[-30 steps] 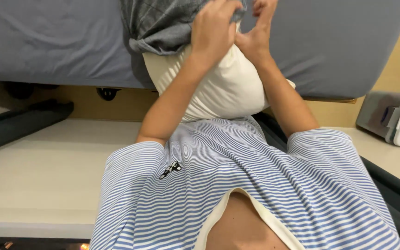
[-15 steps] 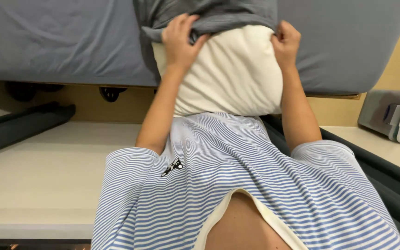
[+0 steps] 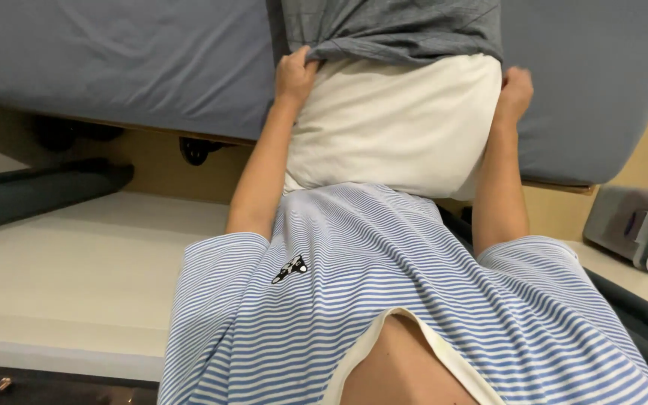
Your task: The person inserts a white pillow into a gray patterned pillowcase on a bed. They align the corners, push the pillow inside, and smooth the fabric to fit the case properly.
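Pillow (image 3: 395, 124), cream and plump, stands on end against the person's striped shirt (image 3: 384, 300), its top half-covered by a grey pillowcase (image 3: 399, 30). Left hand (image 3: 294, 75) is at the pillow's upper left corner, fingers (image 3: 303, 56) curled tight around the pillowcase's open edge. Right hand (image 3: 514, 94) is at the pillow's upper right corner, closed into a fist against the pillowcase's edge; whether cloth is pinched inside it cannot be told. Behind the pillow lies a bed (image 3: 114, 67) with a blue-grey sheet.
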